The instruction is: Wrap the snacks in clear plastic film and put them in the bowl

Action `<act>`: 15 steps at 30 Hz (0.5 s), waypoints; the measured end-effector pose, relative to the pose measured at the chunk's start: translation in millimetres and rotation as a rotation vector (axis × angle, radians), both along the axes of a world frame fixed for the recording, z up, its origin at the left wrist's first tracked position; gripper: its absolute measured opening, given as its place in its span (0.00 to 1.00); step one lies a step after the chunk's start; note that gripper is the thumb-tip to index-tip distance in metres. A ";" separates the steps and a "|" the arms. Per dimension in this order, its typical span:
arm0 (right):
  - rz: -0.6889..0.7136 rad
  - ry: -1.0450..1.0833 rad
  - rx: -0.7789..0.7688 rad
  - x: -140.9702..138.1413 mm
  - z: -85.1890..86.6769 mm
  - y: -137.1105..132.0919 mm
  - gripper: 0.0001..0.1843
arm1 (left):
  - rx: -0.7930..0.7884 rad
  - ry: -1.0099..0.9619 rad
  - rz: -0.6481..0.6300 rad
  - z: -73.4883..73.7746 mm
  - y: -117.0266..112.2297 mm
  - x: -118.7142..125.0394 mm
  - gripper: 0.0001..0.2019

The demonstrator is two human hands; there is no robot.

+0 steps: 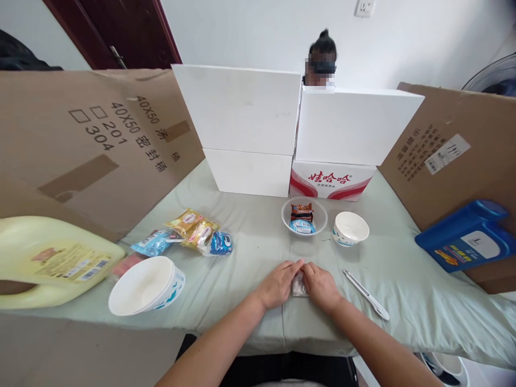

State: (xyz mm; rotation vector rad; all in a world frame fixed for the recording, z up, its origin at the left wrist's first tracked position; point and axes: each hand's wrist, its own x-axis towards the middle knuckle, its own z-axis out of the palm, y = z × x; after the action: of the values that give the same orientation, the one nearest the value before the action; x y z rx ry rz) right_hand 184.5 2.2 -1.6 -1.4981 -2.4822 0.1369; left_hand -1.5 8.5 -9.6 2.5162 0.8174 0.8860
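My left hand (277,286) and my right hand (321,286) meet at the table's front, their fingertips together. Both are closed on a small clear plastic packet (299,287), partly hidden under the fingers; what it holds cannot be made out. Just beyond them is a clear plastic bowl (323,220) with a brown snack packet (301,212) and a light blue one (302,227) inside. To its right stands a white paper bowl (350,231) with a blue pattern. A white utility knife (366,295) lies to the right of my right hand.
On the left are stacked paper bowls (139,287), gold snack packets (197,228) and a yellow jug (60,263). A blue bottle (463,236) leans at the right. White boxes (250,118) and cardboard panels (92,150) wall the table; a person (322,54) is behind.
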 end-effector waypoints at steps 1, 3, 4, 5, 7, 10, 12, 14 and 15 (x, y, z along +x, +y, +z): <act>-0.013 -0.009 0.005 -1.4 -2.4 -1.0 0.10 | 0.006 -0.011 0.027 0.0 -0.6 0.0 0.31; -0.034 -0.019 0.012 -3.3 -4.3 -3.3 0.10 | 0.017 -0.047 0.115 1.2 -2.5 -0.5 0.28; -0.042 -0.021 0.015 -3.8 -4.2 -4.1 0.10 | 0.035 -0.064 0.157 2.1 -3.7 -0.8 0.25; -0.048 -0.022 0.016 -4.0 -3.6 -4.6 0.10 | 0.063 -0.068 0.181 3.2 -5.1 -1.0 0.22; -0.055 -0.021 0.019 -4.1 -1.9 -4.8 0.08 | 0.149 -0.017 0.133 5.1 -7.7 -0.3 0.14; -0.061 -0.016 0.026 -4.6 -0.6 -4.0 0.06 | 0.254 0.130 -0.041 6.9 -10.3 3.7 0.06; -0.071 -0.013 0.037 -5.4 -0.7 -3.1 0.06 | 0.236 0.185 -0.017 8.2 -10.9 6.7 0.06; -0.081 -0.011 0.052 -5.6 -0.2 -2.1 0.07 | 0.165 0.199 0.093 9.9 -10.9 8.4 0.06; -0.086 -0.010 0.061 -5.0 0.5 -1.6 0.07 | 0.127 0.197 0.142 10.9 -10.7 8.6 0.06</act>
State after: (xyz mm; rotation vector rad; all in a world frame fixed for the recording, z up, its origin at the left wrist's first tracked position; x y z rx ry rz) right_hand 179.5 0.6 -1.1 -1.5803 -2.4019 0.0384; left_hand 7.1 -2.2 1.4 2.7161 1.0424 0.7636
